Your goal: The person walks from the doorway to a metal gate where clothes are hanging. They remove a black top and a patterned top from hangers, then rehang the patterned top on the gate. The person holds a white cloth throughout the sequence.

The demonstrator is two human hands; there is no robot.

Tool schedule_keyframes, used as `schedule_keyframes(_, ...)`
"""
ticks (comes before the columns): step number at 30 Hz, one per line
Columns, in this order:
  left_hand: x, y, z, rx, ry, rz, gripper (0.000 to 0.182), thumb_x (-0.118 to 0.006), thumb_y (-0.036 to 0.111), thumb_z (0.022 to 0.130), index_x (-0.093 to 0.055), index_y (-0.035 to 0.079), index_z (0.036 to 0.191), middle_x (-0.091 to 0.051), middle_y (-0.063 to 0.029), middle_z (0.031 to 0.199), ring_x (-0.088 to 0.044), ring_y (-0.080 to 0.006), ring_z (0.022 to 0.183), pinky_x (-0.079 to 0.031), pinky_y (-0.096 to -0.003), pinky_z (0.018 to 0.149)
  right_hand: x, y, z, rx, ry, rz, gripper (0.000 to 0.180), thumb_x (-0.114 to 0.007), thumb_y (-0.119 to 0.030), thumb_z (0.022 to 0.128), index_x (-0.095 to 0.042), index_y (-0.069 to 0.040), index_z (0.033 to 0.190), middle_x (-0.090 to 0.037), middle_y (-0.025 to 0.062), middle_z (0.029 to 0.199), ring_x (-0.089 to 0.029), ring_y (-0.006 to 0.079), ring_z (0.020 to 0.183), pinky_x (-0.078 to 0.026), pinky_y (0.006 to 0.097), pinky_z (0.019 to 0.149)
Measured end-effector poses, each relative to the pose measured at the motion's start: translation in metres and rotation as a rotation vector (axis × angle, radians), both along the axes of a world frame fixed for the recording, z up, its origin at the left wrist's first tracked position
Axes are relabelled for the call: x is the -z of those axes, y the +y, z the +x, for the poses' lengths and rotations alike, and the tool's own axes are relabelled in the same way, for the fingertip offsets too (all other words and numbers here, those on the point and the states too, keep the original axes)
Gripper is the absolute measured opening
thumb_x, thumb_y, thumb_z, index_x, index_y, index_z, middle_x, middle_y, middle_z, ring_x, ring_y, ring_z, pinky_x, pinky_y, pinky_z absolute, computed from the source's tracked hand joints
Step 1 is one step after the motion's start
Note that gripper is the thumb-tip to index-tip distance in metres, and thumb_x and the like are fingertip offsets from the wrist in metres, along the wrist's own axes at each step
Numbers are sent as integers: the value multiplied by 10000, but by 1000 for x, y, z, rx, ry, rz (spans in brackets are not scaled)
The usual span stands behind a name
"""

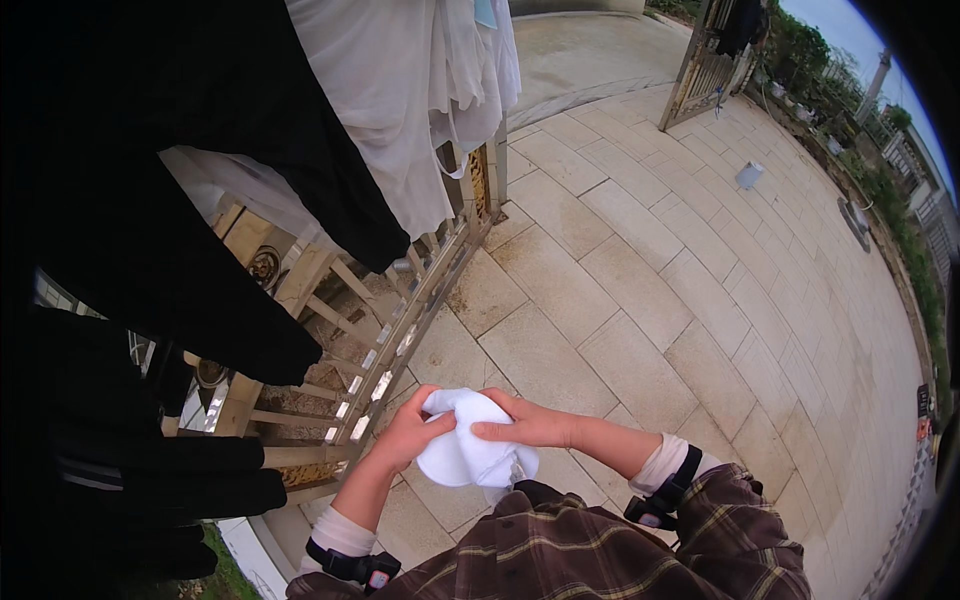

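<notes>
A bunched white cloth [480, 442], soft and folded over on itself, is held up in front of my body. My left hand [411, 433] grips its left side, the thumb pressed on the near face. On the other side my right hand [529, 423] pinches the cloth, with the thumb across the front and the fingers largely hidden behind. A small clear, shiny piece [516, 471] shows at the cloth's lower right edge; I cannot tell what it is.
Black garments [225, 247] and pale sheer garments [390, 97] hang at the left before a metal gate [420, 307]. Pale paving stones [600, 300] cover the ground. A light-coloured bucket-like object [749, 175] lies far off, near another gate panel [697, 82]. Plants line the right edge.
</notes>
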State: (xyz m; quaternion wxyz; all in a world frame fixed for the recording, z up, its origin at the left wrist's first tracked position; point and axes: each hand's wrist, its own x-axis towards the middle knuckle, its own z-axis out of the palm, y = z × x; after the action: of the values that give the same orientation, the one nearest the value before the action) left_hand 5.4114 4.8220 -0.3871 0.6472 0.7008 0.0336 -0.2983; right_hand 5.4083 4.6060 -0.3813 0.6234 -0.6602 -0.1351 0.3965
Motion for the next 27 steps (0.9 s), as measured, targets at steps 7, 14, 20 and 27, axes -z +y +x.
schedule_keyframes(7, 46, -94, -7, 362, 136, -31, 344, -672, 158, 803, -500, 65, 1086, -574, -40, 937, -546, -133, 866, -459, -284, 723, 31, -83, -79, 281, 102, -12, 808, -571, -515, 824, -256, 30, 1330, -450, 208, 1231, -453, 266, 1152, -368, 344, 963)
schedule_keyframes(14, 56, -225, 10, 706, 111, 56, 384, -659, 165, 799, -498, 52, 1130, -579, -57, 966, -556, -140, 875, -473, -287, 730, 48, -180, -121, 607, 114, 4, 783, -569, -498, 833, -268, 26, 1331, -428, 177, 1254, -425, 235, 1164, -345, 340, 983)
schedule_keyframes(20, 49, -367, 16, 925, 42, 34, 409, -662, 268, 799, -518, 50, 1115, -587, -93, 1001, -554, -166, 919, -459, -313, 785, 47, -282, -144, 874, 45, -12, 788, -588, -484, 826, -262, 26, 1329, -435, 174, 1250, -426, 228, 1170, -348, 342, 983)
schedule_keyframes(27, 42, -468, 43, 1053, -10, 29, 452, -652, 236, 807, -480, 48, 1180, -565, -82, 1020, -547, -162, 920, -467, -306, 767, 41, -365, -132, 996, 19, -41, 794, -616, -471, 811, -269, 29, 1321, -442, 169, 1246, -443, 221, 1150, -371, 340, 965)
